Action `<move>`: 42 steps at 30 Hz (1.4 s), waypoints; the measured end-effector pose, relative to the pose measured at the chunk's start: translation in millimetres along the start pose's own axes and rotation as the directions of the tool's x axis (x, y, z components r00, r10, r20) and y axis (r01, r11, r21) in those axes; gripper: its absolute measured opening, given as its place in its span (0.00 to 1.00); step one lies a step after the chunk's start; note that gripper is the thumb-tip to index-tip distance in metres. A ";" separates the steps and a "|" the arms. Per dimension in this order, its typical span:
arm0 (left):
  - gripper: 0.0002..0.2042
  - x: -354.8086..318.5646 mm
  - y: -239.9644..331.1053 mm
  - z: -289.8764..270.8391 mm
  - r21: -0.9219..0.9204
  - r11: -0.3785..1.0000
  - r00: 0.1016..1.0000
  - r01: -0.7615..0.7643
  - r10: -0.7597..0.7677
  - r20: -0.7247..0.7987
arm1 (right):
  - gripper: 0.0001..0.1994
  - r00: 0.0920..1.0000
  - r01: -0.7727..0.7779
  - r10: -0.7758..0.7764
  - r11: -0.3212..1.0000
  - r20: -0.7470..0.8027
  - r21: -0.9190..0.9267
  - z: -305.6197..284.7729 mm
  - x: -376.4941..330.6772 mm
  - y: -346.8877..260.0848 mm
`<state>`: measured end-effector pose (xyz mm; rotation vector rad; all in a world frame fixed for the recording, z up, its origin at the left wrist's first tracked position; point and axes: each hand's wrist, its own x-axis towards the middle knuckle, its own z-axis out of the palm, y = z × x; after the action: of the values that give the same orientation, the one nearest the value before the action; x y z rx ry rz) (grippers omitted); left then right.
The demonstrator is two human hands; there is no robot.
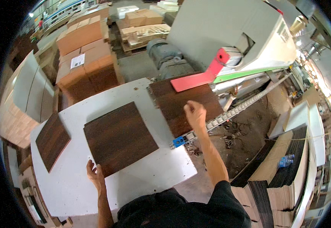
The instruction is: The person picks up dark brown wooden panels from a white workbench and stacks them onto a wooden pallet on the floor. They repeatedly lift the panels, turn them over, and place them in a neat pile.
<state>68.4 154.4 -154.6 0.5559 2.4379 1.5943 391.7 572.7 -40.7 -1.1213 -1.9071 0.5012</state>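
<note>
A dark brown wood-grain panel [121,138], seemingly lying on another like it, rests at the middle of the white table [165,167]. Its near left corner is beside my left hand [96,173], whose fingers are parted and curl loosely at the edge. A second dark brown panel [169,108] lies at the machine's infeed, partly beneath a red angled arm [196,80]. Over that panel hovers my right hand [195,114], fingers bent inward; whether anything is in them does not show. A third dark panel [53,142] lies at the table's left end.
A chain conveyor [245,104] with a blue end block [178,142] runs toward the far right beside a large grey machine [218,30]. Cardboard stacks [87,64] stand behind the table. Stacked boards [275,182] with a plastic bottle [286,161] on top are at my right.
</note>
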 end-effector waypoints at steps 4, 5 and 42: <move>0.25 0.0 46.7 59.5 -0.283 0.957 0.974 0.061 0.005 0.226 | 0.33 0.976 -0.218 0.164 0.794 -0.145 -0.567 -50.9 54.5 119.7; 0.26 4.6 52.3 77.6 -0.320 0.941 0.953 0.114 -0.012 0.303 | 0.38 0.939 -0.342 0.301 0.741 -0.169 -0.579 -54.5 61.2 126.7; 0.23 43.3 -2.8 24.8 -0.012 0.999 0.995 -0.031 0.032 0.091 | 0.33 0.866 -0.234 0.361 0.904 0.345 -0.358 165.9 -157.0 -74.7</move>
<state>36.7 191.7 -164.9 0.6538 2.3642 1.5567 254.6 412.4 -155.8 -1.6411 -2.2307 0.6673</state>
